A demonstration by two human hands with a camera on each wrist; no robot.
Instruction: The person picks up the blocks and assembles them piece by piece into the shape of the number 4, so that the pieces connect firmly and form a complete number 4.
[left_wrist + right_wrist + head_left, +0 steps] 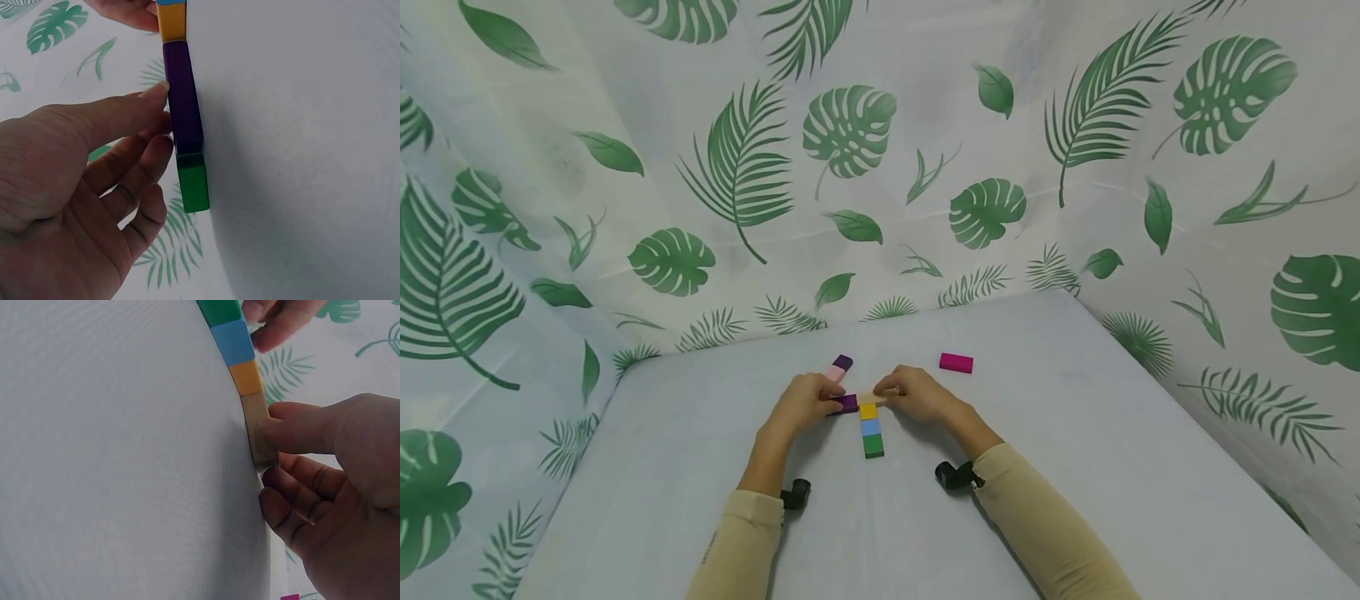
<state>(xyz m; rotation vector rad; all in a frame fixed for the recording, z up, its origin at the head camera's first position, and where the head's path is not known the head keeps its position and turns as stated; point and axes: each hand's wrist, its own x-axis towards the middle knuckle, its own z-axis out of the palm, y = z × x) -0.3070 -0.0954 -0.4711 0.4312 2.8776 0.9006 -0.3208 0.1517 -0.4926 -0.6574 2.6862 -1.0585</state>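
My left hand [805, 404] pinches a dark purple block [184, 97] between thumb and fingers, with the thumb tip at its edge. A green block [193, 184] abuts the purple one's near end in the left wrist view. From the right, my right hand [917, 393] pinches a plain wooden block [260, 428], its thumb lying on the wood. The purple and wooden blocks meet end to end in the head view. Running toward me from this joint is a row of a yellow-orange block [868, 412], a light blue block [870, 427] and a green block [873, 447].
Beyond my left hand lie a pink block [836, 373] and a dark purple block [843, 362], end to end. A magenta block [957, 363] sits alone at the back right. Leaf-printed cloth [850, 225] rises behind the white tabletop [1075, 450].
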